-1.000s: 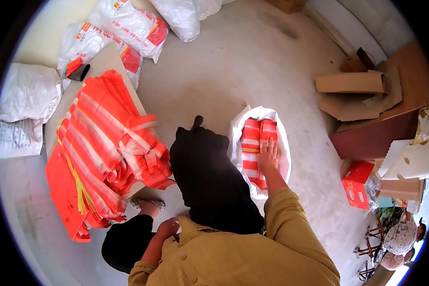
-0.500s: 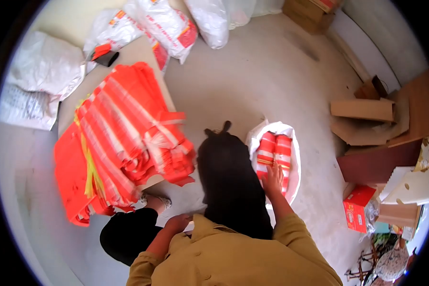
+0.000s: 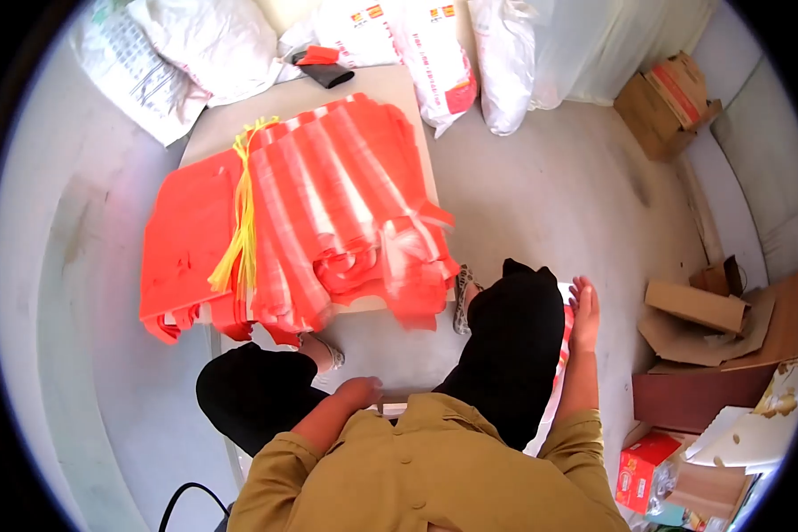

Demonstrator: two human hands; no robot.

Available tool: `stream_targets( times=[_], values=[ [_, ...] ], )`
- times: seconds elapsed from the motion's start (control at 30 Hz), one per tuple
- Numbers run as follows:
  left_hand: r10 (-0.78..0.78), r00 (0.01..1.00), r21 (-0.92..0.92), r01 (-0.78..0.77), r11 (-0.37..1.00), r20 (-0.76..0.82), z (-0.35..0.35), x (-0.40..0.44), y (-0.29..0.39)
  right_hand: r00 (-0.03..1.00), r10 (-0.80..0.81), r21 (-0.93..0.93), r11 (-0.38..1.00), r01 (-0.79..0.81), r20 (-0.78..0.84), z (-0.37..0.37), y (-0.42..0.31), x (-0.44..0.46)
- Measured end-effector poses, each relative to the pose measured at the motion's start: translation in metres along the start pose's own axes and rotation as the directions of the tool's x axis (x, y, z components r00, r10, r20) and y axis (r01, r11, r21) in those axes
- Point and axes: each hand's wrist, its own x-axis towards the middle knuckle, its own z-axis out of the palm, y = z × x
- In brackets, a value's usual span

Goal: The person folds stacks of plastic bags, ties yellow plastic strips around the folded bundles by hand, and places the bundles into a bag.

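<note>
My right hand (image 3: 585,312) is raised beside my right knee, fingers stretched out, just over the white sack (image 3: 554,410). Only a strip of that sack and its red-and-white rolled bundles (image 3: 562,356) shows past my leg. My left hand (image 3: 361,391) is curled close to my lap, by my left thigh; whatever its fingers hold, if anything, is hidden. In front of me a low table (image 3: 390,82) bears a fanned stack of red-and-white striped bags (image 3: 324,191). Left of it lie a plain red stack (image 3: 186,222) and a bunch of yellow ties (image 3: 244,222).
A black and orange item (image 3: 324,69) lies at the table's far edge. Full white sacks (image 3: 434,62) line the back. Cardboard boxes (image 3: 665,102) stand at the far right, with an opened carton (image 3: 696,310) and a red box (image 3: 645,470) nearer me.
The view has turned left, bringing the table nearer the middle. My right knee now covers most of the sack. My right hand has lifted off the rolled bundles.
</note>
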Motion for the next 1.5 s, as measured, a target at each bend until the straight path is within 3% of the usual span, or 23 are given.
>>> stream_targets(
  times=[0.07,0.13,0.17,0.2,0.37,0.47,0.7,0.9,1.0,1.1,1.2,1.3,1.37,1.47,1.5],
  values=[
    [-0.057,0.998,-0.073,0.056,0.996,-0.006,-0.013,-0.008,0.013,0.982,-0.116,-0.063,0.99,0.126,0.146,0.02,-0.054,-0.009],
    [-0.083,0.997,-0.122,0.083,0.989,0.008,-0.023,-0.015,0.025,0.951,-0.077,-0.374,0.907,0.192,0.3,0.038,-0.057,-0.01],
    [-0.083,0.996,-0.132,0.084,0.988,0.014,-0.027,-0.016,0.026,0.936,-0.091,-0.649,0.697,0.304,0.341,0.061,-0.083,-0.029],
    [-0.083,0.996,-0.142,0.085,0.986,0.019,-0.029,-0.016,0.026,0.866,-0.148,-0.768,0.41,0.493,0.477,0.071,-0.096,-0.04],
    [-0.061,0.997,-0.157,0.068,0.985,0.051,-0.032,-0.016,0.026,0.9,-0.109,-0.742,0.53,0.411,0.421,0.067,-0.086,-0.028],
    [-0.059,0.998,-0.201,0.058,0.978,0.001,-0.036,-0.022,0.027,0.907,-0.1,-0.762,0.509,0.4,0.409,0.065,-0.085,-0.027],
    [-0.075,0.996,-0.172,0.083,0.982,0.054,-0.027,-0.005,0.019,0.907,-0.118,-0.766,0.498,0.406,0.404,0.075,-0.092,-0.035],
    [-0.032,0.999,-0.19,0.028,0.981,-0.018,-0.028,-0.009,0.026,0.897,-0.122,-0.761,0.488,0.427,0.425,0.093,-0.101,-0.038],
    [0.083,0.986,-0.241,-0.116,0.963,-0.145,-0.043,-0.018,0.042,0.883,-0.158,-0.741,0.491,0.459,0.442,0.099,-0.099,-0.036],
    [0.157,0.889,-0.301,-0.305,0.904,-0.43,-0.098,-0.049,0.086,0.882,-0.165,-0.728,0.508,0.46,0.442,0.108,-0.104,-0.039],
    [0.138,0.648,-0.226,-0.446,0.866,-0.749,-0.148,-0.075,0.114,0.874,-0.174,-0.723,0.501,0.475,0.454,0.116,-0.103,-0.037],
    [0.137,0.423,0.016,-0.277,0.961,-0.896,-0.21,-0.098,0.113,0.861,-0.193,-0.723,0.475,0.502,0.471,0.121,-0.102,-0.036],
    [0.027,0.441,-0.044,-0.151,0.988,-0.897,-0.254,-0.121,0.117,0.863,-0.185,-0.733,0.463,0.498,0.47,0.125,-0.103,-0.036],
    [0.166,0.218,0.149,-0.093,0.984,-0.962,-0.277,-0.101,0.083,0.869,-0.176,-0.74,0.463,0.488,0.463,0.127,-0.102,-0.034],
    [0.132,0.282,0.13,-0.025,0.991,-0.95,-0.288,-0.099,0.074,0.872,-0.174,-0.742,0.465,0.482,0.458,0.128,-0.102,-0.033]
  ],
)
